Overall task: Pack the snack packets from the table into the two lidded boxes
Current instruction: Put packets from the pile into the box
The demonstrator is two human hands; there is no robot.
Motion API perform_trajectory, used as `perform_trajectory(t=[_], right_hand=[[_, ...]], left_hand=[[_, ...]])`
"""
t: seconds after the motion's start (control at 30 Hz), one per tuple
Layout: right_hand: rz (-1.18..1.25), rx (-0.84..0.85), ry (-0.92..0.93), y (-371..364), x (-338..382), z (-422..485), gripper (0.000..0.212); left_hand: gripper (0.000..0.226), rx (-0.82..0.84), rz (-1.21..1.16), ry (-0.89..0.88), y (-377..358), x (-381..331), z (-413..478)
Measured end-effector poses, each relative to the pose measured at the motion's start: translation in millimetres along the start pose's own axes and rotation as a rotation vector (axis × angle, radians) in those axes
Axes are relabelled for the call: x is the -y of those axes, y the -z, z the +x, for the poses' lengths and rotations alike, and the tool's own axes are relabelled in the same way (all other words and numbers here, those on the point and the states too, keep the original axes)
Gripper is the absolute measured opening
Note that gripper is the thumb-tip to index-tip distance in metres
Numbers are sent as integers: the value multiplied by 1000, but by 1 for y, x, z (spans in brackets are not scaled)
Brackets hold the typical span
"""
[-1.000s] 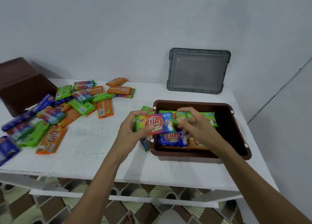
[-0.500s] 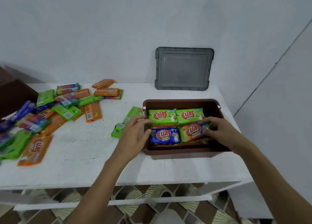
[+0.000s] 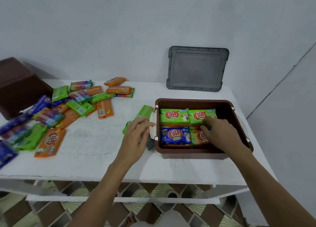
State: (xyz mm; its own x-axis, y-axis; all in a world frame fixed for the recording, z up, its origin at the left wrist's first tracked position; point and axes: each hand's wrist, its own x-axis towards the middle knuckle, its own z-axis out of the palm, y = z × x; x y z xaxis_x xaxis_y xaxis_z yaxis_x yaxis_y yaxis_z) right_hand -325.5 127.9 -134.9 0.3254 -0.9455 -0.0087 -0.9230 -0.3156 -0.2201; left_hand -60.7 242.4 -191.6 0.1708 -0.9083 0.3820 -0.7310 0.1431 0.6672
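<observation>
An open brown box (image 3: 193,154) stands on the white table (image 3: 95,151) at the right. Inside lie two green packets (image 3: 174,116) at the back, a blue packet (image 3: 176,135) and a rainbow-coloured packet (image 3: 198,137) at the front. My right hand (image 3: 220,132) rests inside the box on the rainbow packet, fingers pressing down on it. My left hand (image 3: 136,136) hovers open just outside the box's left wall, over a green packet (image 3: 145,112) and a dark one on the table. A heap of loose packets (image 3: 68,107) lies at the left.
A grey lid (image 3: 196,69) leans against the wall behind the box. A second brown box (image 3: 18,88) lies tipped at the far left. The table's front edge is near me, with patterned floor below.
My right hand put the rainbow packet into the box's front right spot and now presses on it. My left hand let go and drew back outside the box's left wall.
</observation>
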Motion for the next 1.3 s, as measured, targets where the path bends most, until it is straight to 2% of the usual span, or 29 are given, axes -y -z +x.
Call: perform_trajectory(t=[0.07, 0.17, 0.27, 0.37, 0.5, 0.63, 0.7, 0.87, 1.0, 1.17, 1.23, 1.3], right_hand=[[139, -114, 112, 7, 26, -4, 28], [258, -122, 247, 13, 72, -12, 28], [301, -129, 403, 4, 114, -24, 28], [370, -56, 499, -19, 151, -35, 32], [277, 97, 357, -59, 190, -28, 53], [46, 121, 177, -88, 219, -7, 73], [-82, 132, 129, -95, 223, 7, 75], [-71, 180, 96, -107, 219, 25, 74], [-75, 164, 82, -108, 221, 24, 71], [336, 91, 112, -97, 230, 18, 51], [503, 82, 143, -86, 231, 20, 48], [663, 117, 148, -68, 229, 22, 43]], left_hand=[[29, -26, 64, 19, 11, 20, 0], [32, -1, 146, 84, 27, 53, 4], [38, 95, 218, 113, 39, 83, 11], [51, 262, 267, 97, 47, 106, 23], [71, 497, 280, 112, 49, 122, 40], [78, 596, 269, 86, 45, 132, 50], [78, 619, 257, 62, 43, 137, 55], [78, 615, 198, 47, 46, 145, 60], [66, 565, 127, -26, 55, 154, 52], [36, 411, -54, -47, 79, 165, 39], [29, 322, -135, 15, 86, 165, 35], [29, 235, -211, 150, 88, 164, 31]])
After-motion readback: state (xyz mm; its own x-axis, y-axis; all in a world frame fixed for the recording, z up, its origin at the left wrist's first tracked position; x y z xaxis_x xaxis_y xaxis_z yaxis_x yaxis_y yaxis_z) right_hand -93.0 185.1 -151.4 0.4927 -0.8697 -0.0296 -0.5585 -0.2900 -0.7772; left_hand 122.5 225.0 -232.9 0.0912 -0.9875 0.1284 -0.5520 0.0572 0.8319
